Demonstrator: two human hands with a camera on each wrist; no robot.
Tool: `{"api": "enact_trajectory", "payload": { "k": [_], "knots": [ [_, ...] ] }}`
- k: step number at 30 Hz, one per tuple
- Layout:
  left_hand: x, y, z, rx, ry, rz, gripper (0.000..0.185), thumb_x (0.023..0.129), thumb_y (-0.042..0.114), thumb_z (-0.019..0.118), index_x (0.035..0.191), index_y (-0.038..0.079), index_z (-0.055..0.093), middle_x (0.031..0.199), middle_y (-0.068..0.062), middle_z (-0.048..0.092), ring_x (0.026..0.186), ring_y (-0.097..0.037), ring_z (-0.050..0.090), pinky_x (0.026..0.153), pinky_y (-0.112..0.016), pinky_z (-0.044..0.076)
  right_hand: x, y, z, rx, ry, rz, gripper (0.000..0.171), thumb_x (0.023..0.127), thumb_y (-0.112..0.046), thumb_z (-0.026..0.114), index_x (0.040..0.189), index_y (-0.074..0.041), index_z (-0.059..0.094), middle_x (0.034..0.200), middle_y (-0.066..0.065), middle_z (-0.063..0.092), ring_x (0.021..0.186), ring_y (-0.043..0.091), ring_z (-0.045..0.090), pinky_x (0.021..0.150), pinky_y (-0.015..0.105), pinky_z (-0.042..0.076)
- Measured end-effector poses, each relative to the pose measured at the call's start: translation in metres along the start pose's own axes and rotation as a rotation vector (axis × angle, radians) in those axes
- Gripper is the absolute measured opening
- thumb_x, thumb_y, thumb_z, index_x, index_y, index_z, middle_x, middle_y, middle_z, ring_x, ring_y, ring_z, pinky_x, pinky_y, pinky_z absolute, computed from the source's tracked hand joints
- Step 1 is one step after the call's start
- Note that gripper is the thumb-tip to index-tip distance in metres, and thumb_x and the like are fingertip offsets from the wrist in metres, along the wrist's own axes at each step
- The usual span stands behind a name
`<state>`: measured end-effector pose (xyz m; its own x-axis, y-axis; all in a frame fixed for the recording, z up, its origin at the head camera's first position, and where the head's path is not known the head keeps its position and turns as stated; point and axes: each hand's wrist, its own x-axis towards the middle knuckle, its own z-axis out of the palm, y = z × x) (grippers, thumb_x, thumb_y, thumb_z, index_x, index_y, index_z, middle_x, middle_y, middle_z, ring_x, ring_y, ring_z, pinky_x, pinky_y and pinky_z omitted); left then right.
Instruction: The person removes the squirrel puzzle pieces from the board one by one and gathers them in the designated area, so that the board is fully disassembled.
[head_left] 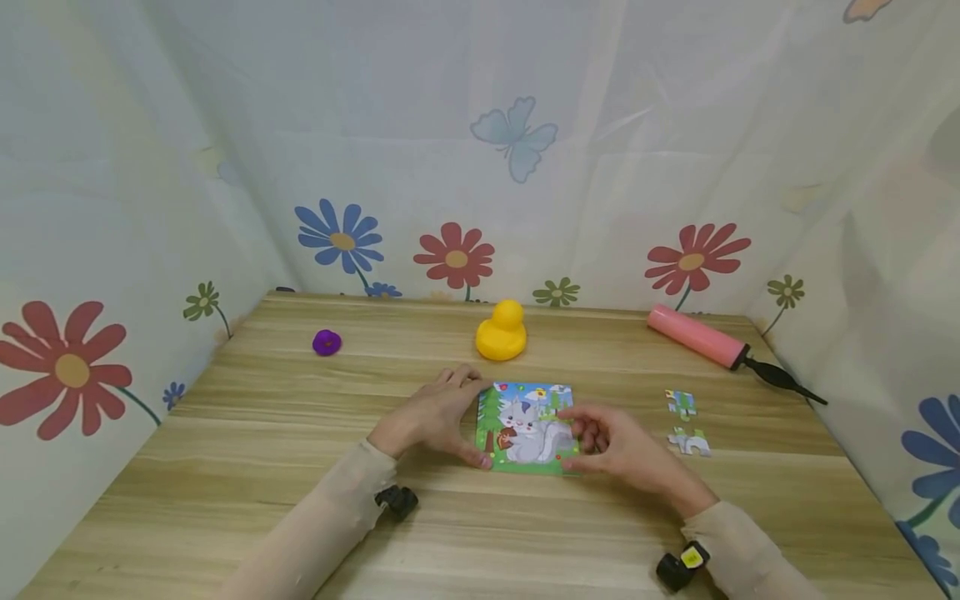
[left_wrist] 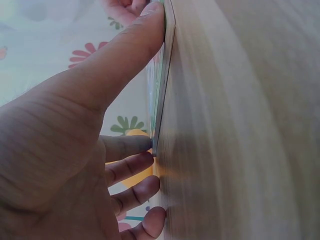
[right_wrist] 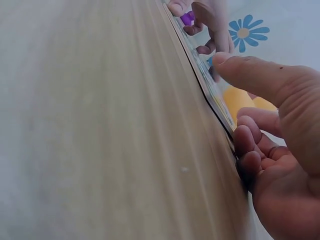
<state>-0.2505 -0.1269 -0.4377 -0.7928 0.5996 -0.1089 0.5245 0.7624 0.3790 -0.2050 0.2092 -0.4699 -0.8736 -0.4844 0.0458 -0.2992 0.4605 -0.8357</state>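
Note:
A square jigsaw puzzle [head_left: 525, 433] with a grey squirrel holding an acorn lies flat on the table, its upper right part showing a gap in the picture. My left hand [head_left: 442, 417] rests along its left side, thumb on the lower left corner and fingertips by the upper left corner. Over the right side is my right hand [head_left: 618, 446]: its index finger reaches onto the picture, the thumb is near the lower right corner, and the other fingers are bent by the edge. No piece shows between its fingers. Two loose clusters of puzzle pieces [head_left: 681, 404] lie to the right.
A yellow rubber duck [head_left: 501, 332] stands behind the puzzle. Far left is a small purple ring-like object [head_left: 327, 342]. A pink hand pump [head_left: 697, 337] with a black nozzle lies at the back right. Flowered cloth [head_left: 405, 125] surrounds the wooden table [head_left: 247, 467].

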Motion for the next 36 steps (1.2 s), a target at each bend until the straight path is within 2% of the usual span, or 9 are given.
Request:
{"api": "enact_trajectory", "payload": {
  "k": [9, 14, 26, 36],
  "knots": [
    [-0.0005, -0.0007, 0.0003, 0.007, 0.001, 0.001, 0.127, 0.073, 0.067, 0.099, 0.171, 0.011, 0.042, 0.170, -0.012, 0.039, 0.148, -0.035, 0.040, 0.125, -0.057, 0.042, 0.0001, -0.0001, 0.0020, -0.136, -0.020, -0.023, 0.055, 0.089, -0.030, 0.098, 0.136, -0.012, 0.076, 0.106, 0.004, 0.060, 0.090, 0.020, 0.056, 0.074, 0.024, 0.050],
    [-0.0012, -0.0010, 0.0001, 0.012, 0.000, -0.001, 0.128, 0.073, 0.069, 0.099, 0.172, 0.011, 0.041, 0.171, -0.013, 0.039, 0.148, -0.035, 0.040, 0.125, -0.058, 0.042, 0.0003, -0.0027, 0.0024, -0.170, -0.022, -0.021, 0.051, 0.089, -0.031, 0.098, 0.133, -0.014, 0.077, 0.105, 0.002, 0.060, 0.090, 0.019, 0.056, 0.075, 0.025, 0.050],
    [-0.0004, -0.0010, 0.0002, 0.008, -0.004, -0.001, 0.129, 0.073, 0.069, 0.098, 0.172, 0.012, 0.040, 0.171, -0.012, 0.038, 0.148, -0.035, 0.040, 0.125, -0.058, 0.043, -0.0001, -0.0014, 0.0038, -0.134, -0.010, -0.030, 0.055, 0.088, -0.029, 0.099, 0.134, -0.014, 0.072, 0.111, 0.002, 0.063, 0.090, 0.019, 0.057, 0.076, 0.025, 0.051],
    [0.0006, 0.0003, 0.0003, 0.008, -0.001, 0.000, 0.128, 0.073, 0.068, 0.099, 0.172, 0.012, 0.040, 0.170, -0.012, 0.039, 0.148, -0.035, 0.040, 0.125, -0.058, 0.042, -0.0006, -0.0007, 0.0029, -0.115, -0.008, -0.026, 0.049, 0.092, -0.027, 0.096, 0.134, -0.015, 0.074, 0.106, 0.002, 0.064, 0.087, 0.018, 0.057, 0.073, 0.024, 0.049]
  ]
}}
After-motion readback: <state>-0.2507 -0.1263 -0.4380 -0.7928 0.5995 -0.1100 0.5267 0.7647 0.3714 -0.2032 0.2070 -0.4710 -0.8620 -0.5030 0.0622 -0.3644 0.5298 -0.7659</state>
